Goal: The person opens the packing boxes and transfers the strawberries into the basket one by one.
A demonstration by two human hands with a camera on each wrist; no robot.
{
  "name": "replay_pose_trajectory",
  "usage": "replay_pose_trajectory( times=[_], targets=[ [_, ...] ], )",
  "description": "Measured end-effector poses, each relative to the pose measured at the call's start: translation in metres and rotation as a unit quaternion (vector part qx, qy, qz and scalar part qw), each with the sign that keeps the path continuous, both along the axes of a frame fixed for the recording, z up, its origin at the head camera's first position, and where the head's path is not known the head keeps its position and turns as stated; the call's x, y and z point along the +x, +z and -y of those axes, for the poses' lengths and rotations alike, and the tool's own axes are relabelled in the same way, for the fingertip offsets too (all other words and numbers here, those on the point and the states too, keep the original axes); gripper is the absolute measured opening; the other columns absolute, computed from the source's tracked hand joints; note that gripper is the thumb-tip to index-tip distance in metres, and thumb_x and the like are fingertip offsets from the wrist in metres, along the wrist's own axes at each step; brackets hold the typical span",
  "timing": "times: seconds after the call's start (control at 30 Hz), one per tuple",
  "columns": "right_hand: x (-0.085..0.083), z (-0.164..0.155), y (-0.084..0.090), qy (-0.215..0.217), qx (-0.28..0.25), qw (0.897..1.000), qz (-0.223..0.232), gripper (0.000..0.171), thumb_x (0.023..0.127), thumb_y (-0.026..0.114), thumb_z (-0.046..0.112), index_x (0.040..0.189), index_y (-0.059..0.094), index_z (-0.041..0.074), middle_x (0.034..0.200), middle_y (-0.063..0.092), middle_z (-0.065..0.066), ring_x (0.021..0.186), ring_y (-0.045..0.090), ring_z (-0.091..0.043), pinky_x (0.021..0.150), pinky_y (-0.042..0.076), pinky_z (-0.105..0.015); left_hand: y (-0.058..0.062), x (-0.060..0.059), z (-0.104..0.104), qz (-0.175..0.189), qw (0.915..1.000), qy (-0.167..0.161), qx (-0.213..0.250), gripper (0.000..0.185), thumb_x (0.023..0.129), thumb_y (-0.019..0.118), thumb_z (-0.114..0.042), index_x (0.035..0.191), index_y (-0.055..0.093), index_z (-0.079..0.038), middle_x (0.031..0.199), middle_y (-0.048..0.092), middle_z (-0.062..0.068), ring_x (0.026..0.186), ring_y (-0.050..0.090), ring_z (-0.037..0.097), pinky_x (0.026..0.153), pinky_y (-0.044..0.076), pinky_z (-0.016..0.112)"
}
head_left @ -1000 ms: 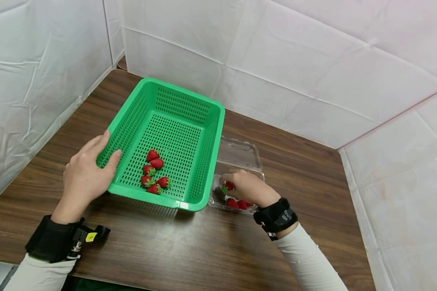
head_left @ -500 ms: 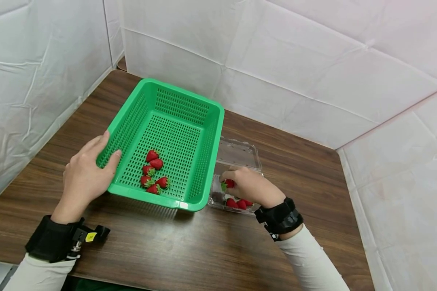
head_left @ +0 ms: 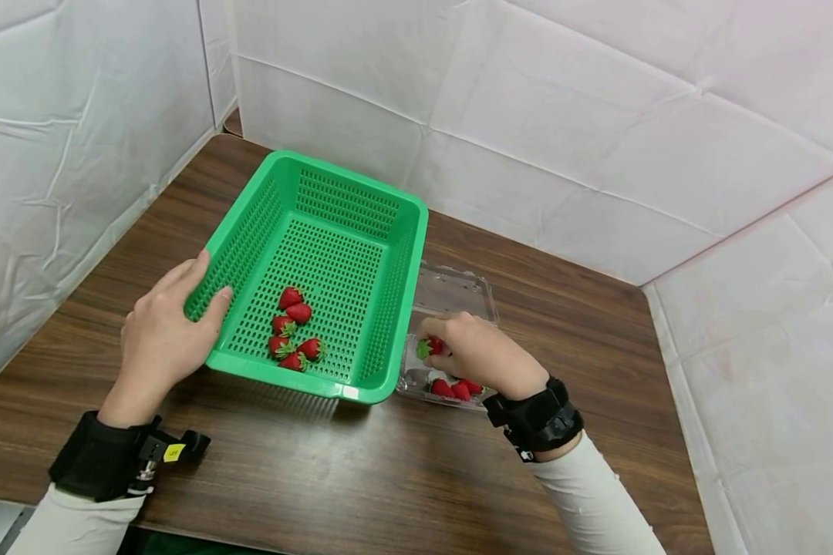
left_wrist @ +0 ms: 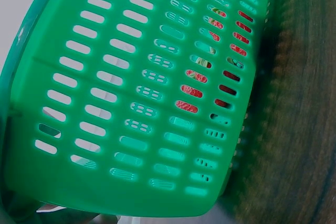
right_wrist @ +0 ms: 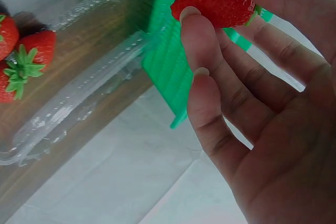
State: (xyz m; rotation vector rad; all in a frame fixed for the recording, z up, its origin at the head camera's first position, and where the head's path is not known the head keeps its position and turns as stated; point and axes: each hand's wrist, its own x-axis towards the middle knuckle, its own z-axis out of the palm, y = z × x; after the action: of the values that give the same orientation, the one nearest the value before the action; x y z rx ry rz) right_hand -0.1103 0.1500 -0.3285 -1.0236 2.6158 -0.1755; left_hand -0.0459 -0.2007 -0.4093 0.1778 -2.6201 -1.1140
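While the person stands at the brown table, this is what I see.

Right hand: the right hand (head_left: 477, 353) pinches one red strawberry (head_left: 432, 347) in its fingertips (right_wrist: 190, 15). The berry is up above the clear box and just beside the right wall of the basket.

Left hand: the left hand (head_left: 161, 333) grips the left rim of the green basket (head_left: 416, 231). The thumb is curled over the edge to the inside and the fingers lie on the outside wall.

Green basket: it sits on the wooden table (head_left: 361, 478). Its walls and floor are full of small holes. The side by the left hand looks lifted a little, but I cannot tell for sure.

Berries in the basket: five strawberries (head_left: 293, 327) lie in a bunch on the floor, near the front left corner. The rest of the floor is bare green, so most of the room is at the back.

Clear plastic box: the clear plastic box (head_left: 458, 297) lies open, touching the basket's right wall. Its lid is folded back, away from the person. A few more red berries (head_left: 453, 388) lie at its near end, under the right hand.

Edges: white sheets (head_left: 597, 154) stand close along the back and both sides of the table. Bare wood lies in front of the basket, toward the person.
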Motion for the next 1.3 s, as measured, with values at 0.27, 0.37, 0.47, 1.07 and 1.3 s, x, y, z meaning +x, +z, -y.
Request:
replay_pose_trajectory(
  times=[0.27,0.37,0.47,1.07,1.3],
  targets=[
    [0.002,0.009,0.014,0.011,-0.028,0.999,-0.022,0.023,0.086,0.073,0.014,0.109,0.069,0.014,0.101,0.069,0.005,0.074,0.061,-0.004,0.065,0.051,-0.018,0.000,0.001,0.000,0.000,1.0000,0.001,0.002,0.057,0.100,0.049,-0.037,0.151,0.035,-0.017,0.148,0.043,0.023,0.121,0.045,0.056,0.088,0.035,0.071],
    [0.002,0.012,0.019,0.023,-0.029,0.998,-0.042,0.023,0.086,0.074,0.014,0.108,0.067,0.014,0.099,0.067,0.006,0.079,0.063,-0.007,0.067,0.051,-0.019,0.000,0.001,0.000,0.004,1.0000,0.001,0.004,0.057,0.100,0.049,-0.037,0.152,0.035,-0.018,0.148,0.042,0.023,0.122,0.045,0.056,0.089,0.033,0.071],
    [0.002,0.014,0.021,0.030,-0.034,0.998,-0.052,0.022,0.086,0.074,0.014,0.106,0.067,0.014,0.098,0.066,0.005,0.080,0.064,-0.007,0.069,0.052,-0.019,0.000,0.001,0.000,0.005,1.0000,0.001,0.005,0.057,0.100,0.049,-0.037,0.152,0.034,-0.018,0.149,0.042,0.022,0.123,0.044,0.056,0.090,0.033,0.071],
    [-0.001,0.032,0.030,0.060,-0.046,0.994,-0.074,0.016,0.087,0.073,0.018,0.100,0.065,0.014,0.093,0.063,0.005,0.077,0.062,-0.009,0.066,0.049,-0.019,0.000,0.000,-0.001,0.000,1.0000,0.000,0.004,0.057,0.100,0.049,-0.036,0.152,0.034,-0.018,0.148,0.042,0.023,0.121,0.045,0.056,0.088,0.034,0.070],
    [-0.002,0.041,0.031,0.066,-0.035,0.994,-0.077,0.017,0.087,0.073,0.019,0.101,0.066,0.013,0.095,0.065,0.004,0.076,0.058,-0.006,0.067,0.048,-0.020,0.000,0.000,-0.001,-0.002,1.0000,0.001,0.001,0.057,0.100,0.049,-0.037,0.152,0.034,-0.018,0.148,0.043,0.022,0.120,0.046,0.056,0.086,0.036,0.069]
  ],
)
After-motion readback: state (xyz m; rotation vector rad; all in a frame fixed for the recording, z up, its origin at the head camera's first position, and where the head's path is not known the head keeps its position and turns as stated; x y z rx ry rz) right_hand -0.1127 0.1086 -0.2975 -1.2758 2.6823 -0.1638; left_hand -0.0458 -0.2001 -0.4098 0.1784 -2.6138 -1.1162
